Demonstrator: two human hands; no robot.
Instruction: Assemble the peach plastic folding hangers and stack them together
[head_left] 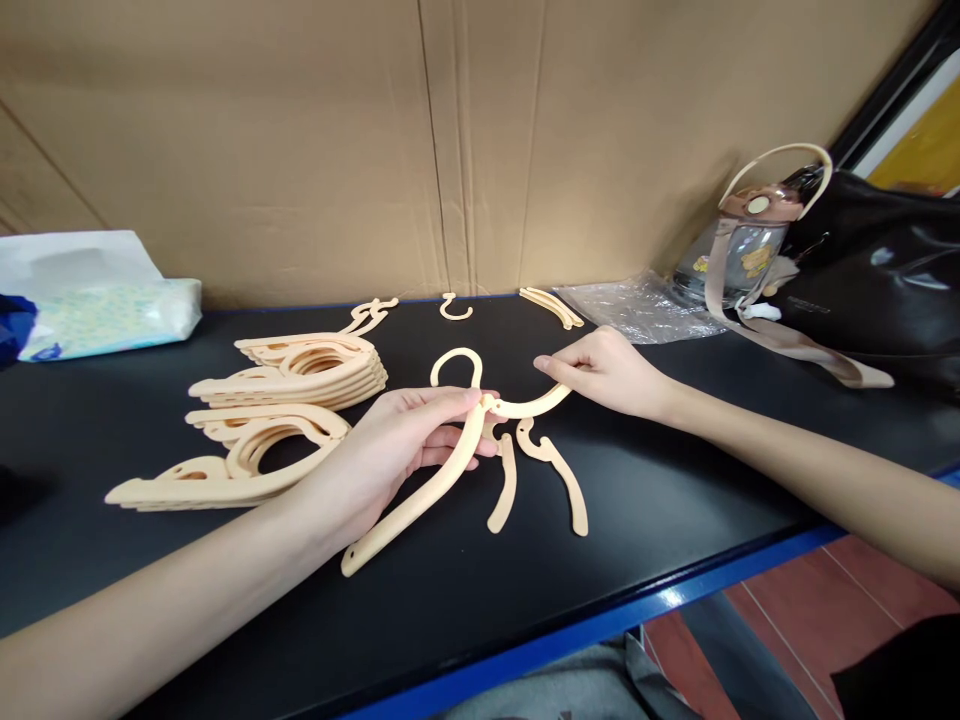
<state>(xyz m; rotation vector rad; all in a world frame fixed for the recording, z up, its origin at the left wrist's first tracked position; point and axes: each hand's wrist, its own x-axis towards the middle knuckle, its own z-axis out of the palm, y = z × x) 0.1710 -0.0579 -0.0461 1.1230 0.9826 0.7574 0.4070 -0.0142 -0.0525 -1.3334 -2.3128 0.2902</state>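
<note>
Between my hands is a cream plastic folding hanger [435, 480], its hook pointing up and away from me. My left hand [405, 440] pinches it near the joint below the hook, with one long arm slanting toward the table's front edge. The far end of its other, curved arm is gripped by my right hand [600, 370], fingers closed. Just beyond and below the joint, two loose hanger pieces, a short curved arm [506, 485] and a notched arm [559, 475], lie on the black table [637, 560].
Stacks of folded hangers [300, 375] lie on the left, with loose parts [371, 315] behind. At the back are a loose hook [454, 308] and several curved strips [553, 307]. A plastic bag [645, 308], strapped bottle [750, 255], black bag [877, 270] and tissue pack [112, 310] stand around.
</note>
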